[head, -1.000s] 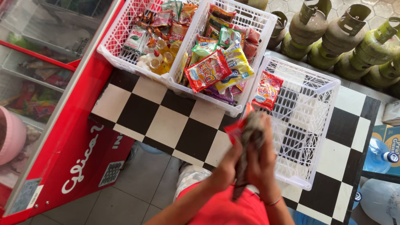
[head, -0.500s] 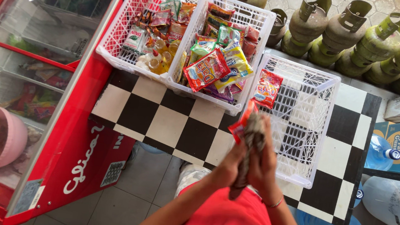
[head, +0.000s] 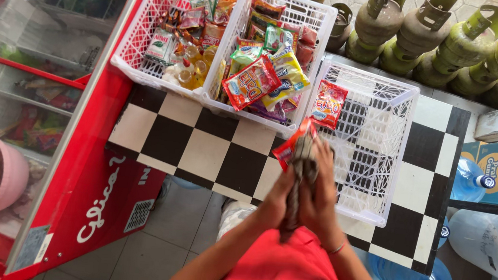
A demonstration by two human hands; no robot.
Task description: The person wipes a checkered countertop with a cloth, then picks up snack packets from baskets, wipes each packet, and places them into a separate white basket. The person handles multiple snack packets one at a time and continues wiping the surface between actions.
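Head view: checkered table (head: 199, 147) fills the middle, with a red freezer (head: 76, 160) at 9 o'clock and three white baskets along 12. Two are packed with snacks; the right basket (head: 377, 140) holds one red packet (head: 327, 104), probably being stocked. Both forearms rise from 6 o'clock, left hand (head: 276, 200) and right hand (head: 320, 195) pressed palm to palm around a dark bundle (head: 301, 169), a red wrapper (head: 289, 147) pinched at its top.

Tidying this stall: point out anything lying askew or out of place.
One red snack packet hangs tilted over the near-empty white basket's rim instead of lying inside. Both hands press a grey cloth and red packet together above the checkered table.
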